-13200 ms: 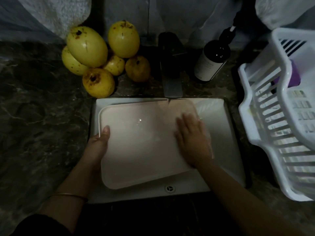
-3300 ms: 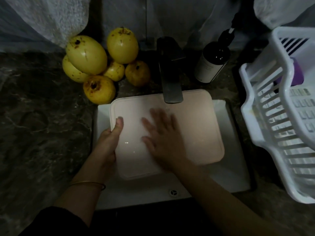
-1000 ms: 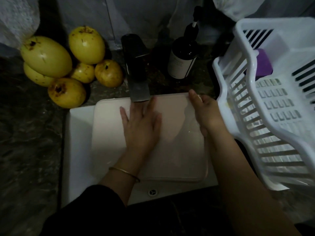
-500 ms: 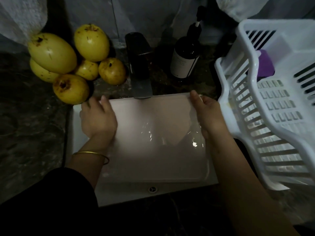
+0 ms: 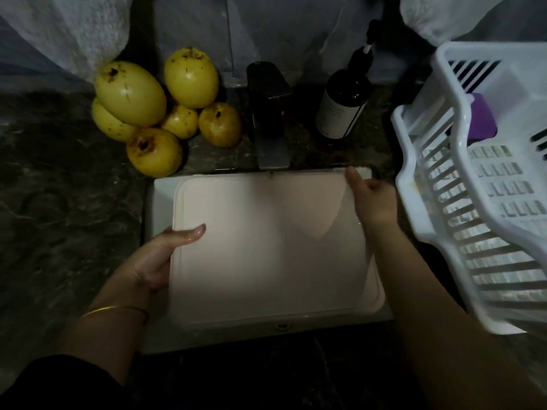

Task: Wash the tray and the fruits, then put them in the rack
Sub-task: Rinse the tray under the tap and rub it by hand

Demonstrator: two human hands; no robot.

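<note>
Right now the wash is on its first item. The pale pink rectangular plastic tray (image 5: 266, 247) lies almost flat over the white rectangular sink (image 5: 161, 202) and covers most of the basin, its far edge just under the dark flat-spouted tap (image 5: 269, 119). The left hand (image 5: 154, 261) grips the tray's left edge, thumb lying on top and fingers tucked beneath. The right hand (image 5: 373, 199) holds the right edge near the far corner, fingers curled round the rim. Whether water is running I cannot tell in this dim light.

None of the yellow round fruits (image 5: 177, 121) has been touched; they sit heaped on the dark marbled counter (image 5: 59, 187) off the sink's far left corner. The white slatted plastic rack (image 5: 400, 161) stands just beside the sink's right edge with only a small purple object (image 5: 481, 119) inside. A dark pump bottle (image 5: 340, 110) stands behind, between tap and rack.

To my eye the tray looks about ready to go. The next move would be to lift it clear of the tap, tip it on edge to shed water, and swing it right over the rack's rim, keeping both grips firm on the wet plastic.
</note>
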